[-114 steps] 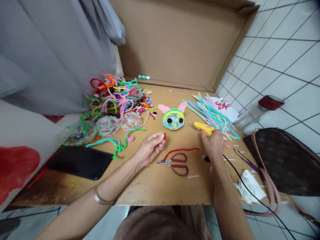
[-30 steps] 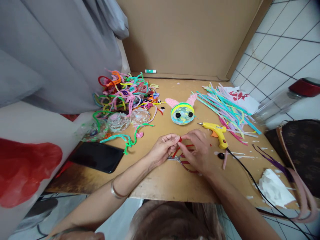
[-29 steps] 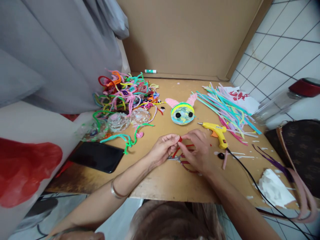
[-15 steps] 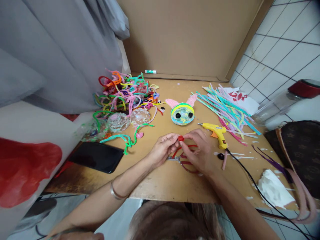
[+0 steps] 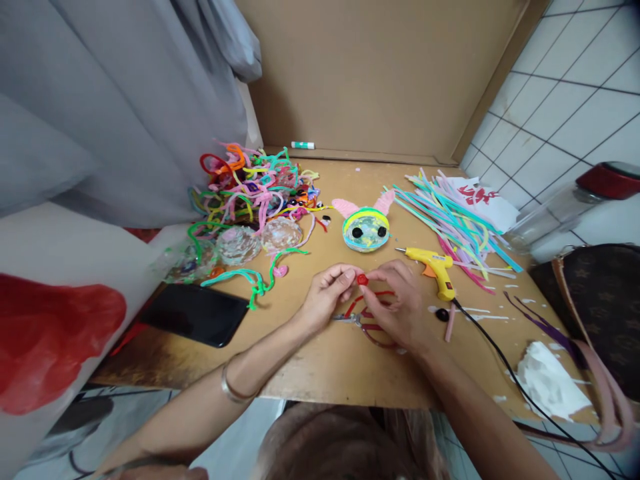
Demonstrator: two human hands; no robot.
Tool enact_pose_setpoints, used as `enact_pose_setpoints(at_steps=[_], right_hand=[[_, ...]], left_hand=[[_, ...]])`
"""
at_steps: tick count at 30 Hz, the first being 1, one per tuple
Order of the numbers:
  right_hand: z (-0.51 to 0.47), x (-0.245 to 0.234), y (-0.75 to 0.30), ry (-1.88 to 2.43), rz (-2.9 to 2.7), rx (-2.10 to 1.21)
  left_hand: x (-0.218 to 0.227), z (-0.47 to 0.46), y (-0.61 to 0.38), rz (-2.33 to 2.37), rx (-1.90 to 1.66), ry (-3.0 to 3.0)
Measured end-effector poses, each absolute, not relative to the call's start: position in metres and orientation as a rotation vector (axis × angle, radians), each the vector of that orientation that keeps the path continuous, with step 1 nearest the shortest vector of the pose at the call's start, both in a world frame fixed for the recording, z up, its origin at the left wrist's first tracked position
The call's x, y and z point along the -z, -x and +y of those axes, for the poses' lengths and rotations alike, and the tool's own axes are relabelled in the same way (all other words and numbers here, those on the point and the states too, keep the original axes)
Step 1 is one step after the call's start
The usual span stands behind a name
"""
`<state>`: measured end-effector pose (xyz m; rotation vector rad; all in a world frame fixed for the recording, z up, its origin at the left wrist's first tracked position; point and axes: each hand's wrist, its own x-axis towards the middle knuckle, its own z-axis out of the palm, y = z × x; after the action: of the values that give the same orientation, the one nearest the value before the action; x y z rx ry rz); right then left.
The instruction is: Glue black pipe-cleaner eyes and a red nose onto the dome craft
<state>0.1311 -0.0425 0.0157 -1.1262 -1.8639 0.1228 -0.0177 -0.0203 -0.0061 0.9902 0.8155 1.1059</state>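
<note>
Pinched between both hands is a small red coil [image 5: 363, 280], which looks like wound pipe cleaner. My left hand [image 5: 327, 293] grips its left side with thumb and fingertips. From the right, my right hand [image 5: 397, 300] closes thumb and forefinger on it. Beneath the right hand lie scissors [image 5: 355, 319] with red handles, partly hidden, beside a strand of red pipe cleaner [image 5: 354, 303]; whether it joins the coil I cannot tell. Just beyond the hands sits a round animal head [image 5: 367, 241] with pink ears, black eyes and a green and yellow band.
A yellow glue gun [image 5: 435, 265] lies at right, its black cord [image 5: 500, 360] running off the front edge. Behind it are loose pipe cleaners [image 5: 460, 220]. A tangled craft pile [image 5: 250, 193] and a black phone [image 5: 197, 313] occupy the left. A bottle [image 5: 555, 207] and brown bag [image 5: 595, 300] stand far right.
Almost nothing differs. The fingers shift slightly around the red coil, which stays in both hands, and the whole view moves by a few pixels.
</note>
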Motion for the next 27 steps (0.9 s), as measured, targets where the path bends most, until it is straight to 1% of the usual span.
enact_pose_setpoints(at_steps=[14,27], right_hand=[[-0.0425,-0.0151,-0.1338,1.071,-1.819,-0.092],[-0.0436,-0.0153,-0.1347,1.062,-1.775,-0.224]], left_hand=[[-0.0031,-0.0196,0.0179,0.782,-1.171,-0.836],[0.0026,-0.0185,0.0189,0.87,-1.211,-0.953]])
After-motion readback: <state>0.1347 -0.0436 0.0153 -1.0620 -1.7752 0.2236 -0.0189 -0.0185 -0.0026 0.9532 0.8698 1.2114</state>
